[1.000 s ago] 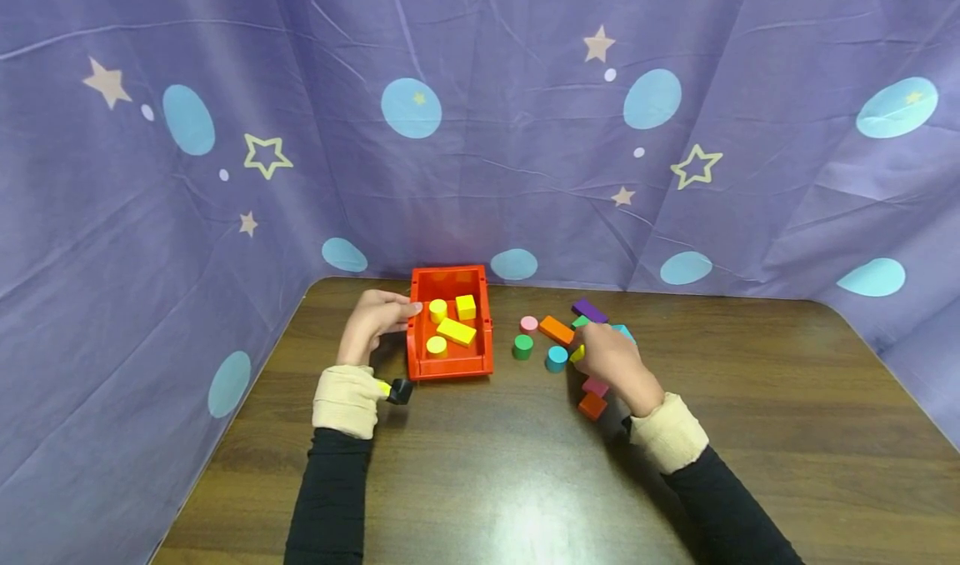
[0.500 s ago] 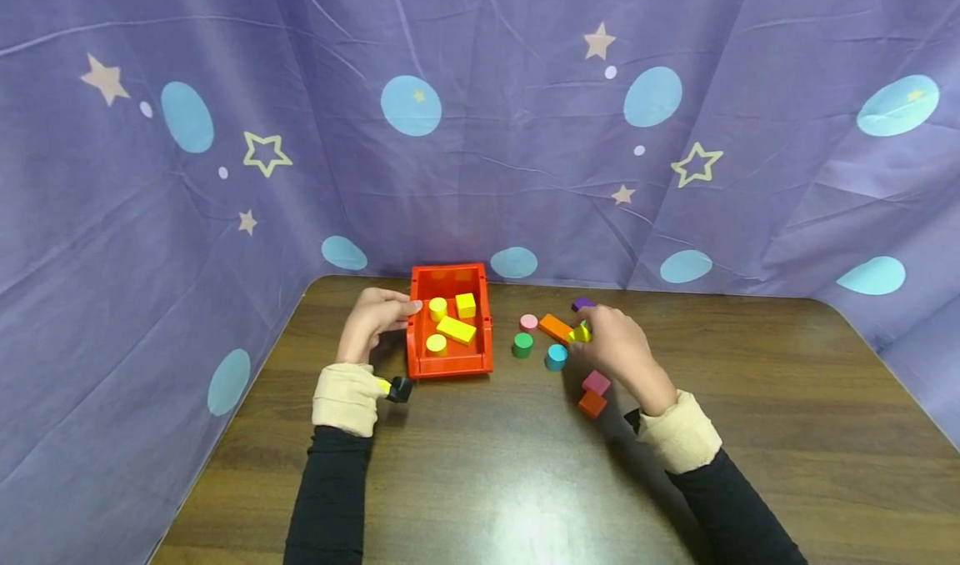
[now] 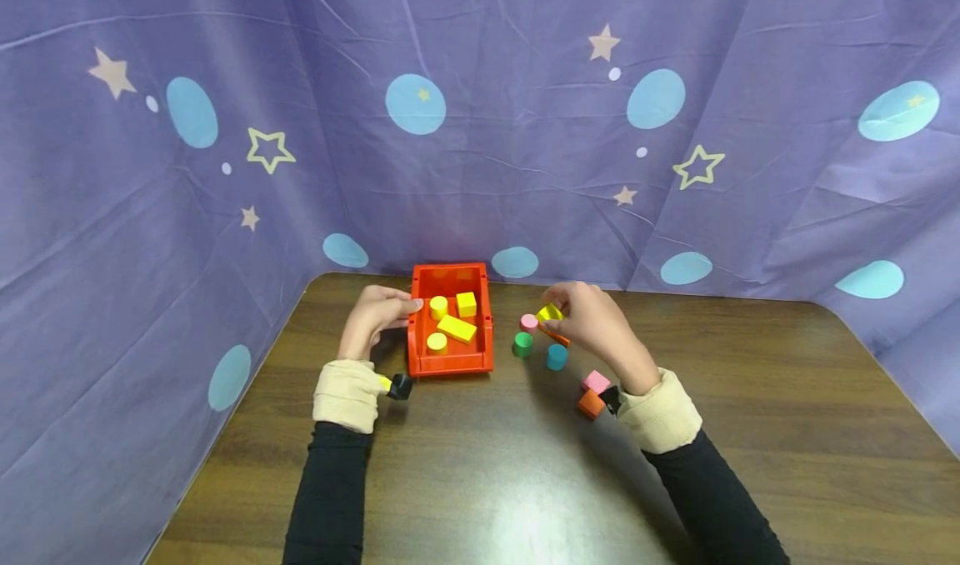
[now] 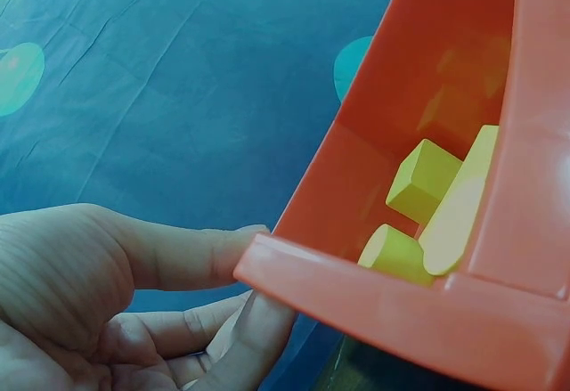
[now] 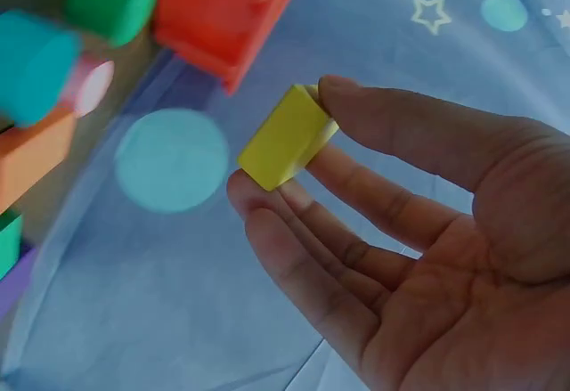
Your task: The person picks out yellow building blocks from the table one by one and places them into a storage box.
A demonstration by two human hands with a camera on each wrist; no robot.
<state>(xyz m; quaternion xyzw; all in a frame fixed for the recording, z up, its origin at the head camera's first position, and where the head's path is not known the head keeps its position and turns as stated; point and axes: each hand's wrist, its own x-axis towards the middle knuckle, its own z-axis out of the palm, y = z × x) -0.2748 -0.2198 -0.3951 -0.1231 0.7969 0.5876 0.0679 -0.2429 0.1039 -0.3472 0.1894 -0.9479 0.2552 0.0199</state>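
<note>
A red bin (image 3: 450, 365) stands on the table with several yellow blocks inside, among them a cube (image 3: 467, 304), a long block (image 3: 456, 329) and a cylinder (image 3: 437, 344). My left hand (image 3: 371, 319) pinches the bin's left side wall (image 4: 374, 306), thumb over the rim and fingers outside. To the right of the bin, my right hand (image 3: 596, 323) holds a small yellow block (image 5: 283, 137) between thumb and fingertips, raised above the loose blocks. In the head view that hand partly covers an orange block (image 3: 558, 340).
Between bin and right hand lie a pink cylinder (image 3: 528, 322), a green cylinder (image 3: 522, 345) and a blue cylinder (image 3: 557, 357). Nearer me are a pink block (image 3: 596, 382) and an orange-red block (image 3: 591, 403). Green and purple (image 5: 16, 280) blocks show in the right wrist view. A curtain hangs behind.
My right hand has picked the yellow block out of the pile and carried it up and left toward the bin. The left hand stays on the bin's wall.
</note>
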